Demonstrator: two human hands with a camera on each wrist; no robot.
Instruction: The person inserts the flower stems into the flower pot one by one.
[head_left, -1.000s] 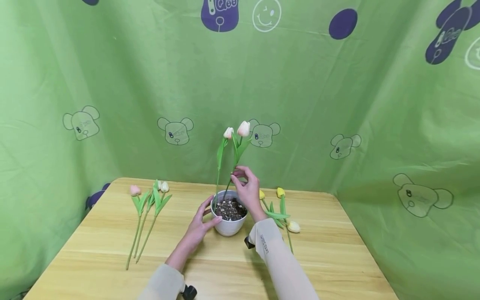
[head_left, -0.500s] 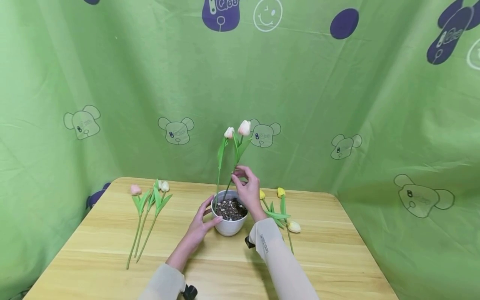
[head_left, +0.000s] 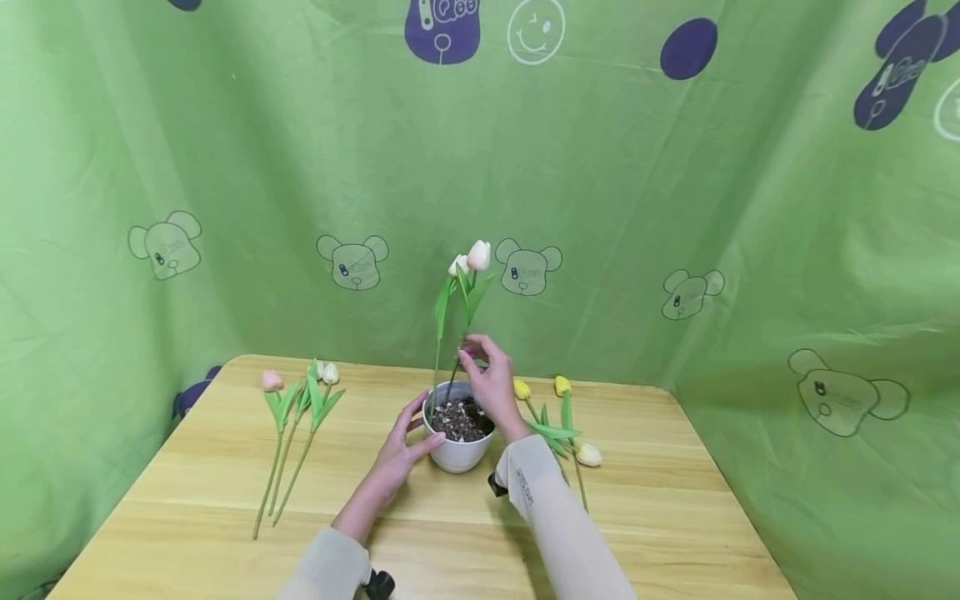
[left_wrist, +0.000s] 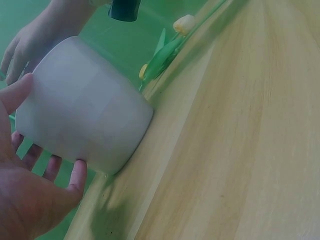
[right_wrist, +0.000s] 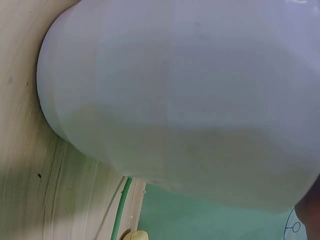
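Note:
A white flowerpot [head_left: 459,456] filled with dark soil [head_left: 459,421] stands in the middle of the table. My left hand [head_left: 397,454] holds it from the left, thumb at the rim and fingers round its side, as the left wrist view also shows. Above the pot, my right hand [head_left: 491,379] pinches the stem of a pale pink-white tulip [head_left: 478,256], whose lower end reaches the soil. A second pale tulip [head_left: 441,310] stands upright at the pot's left inner edge. In the right wrist view the pot wall [right_wrist: 170,100] fills most of the picture.
Several tulips lie on the wooden table [head_left: 225,483]: a pink tulip [head_left: 272,381] and white tulips [head_left: 329,374] at left, yellow tulips [head_left: 562,386] and a cream tulip [head_left: 588,454] at right. A green printed curtain [head_left: 600,167] hangs behind and beside the table.
The right hand has shifted slightly left, and the tulip in it now stands more upright, its bloom overlapping the other one. The left hand and pot have stayed put.

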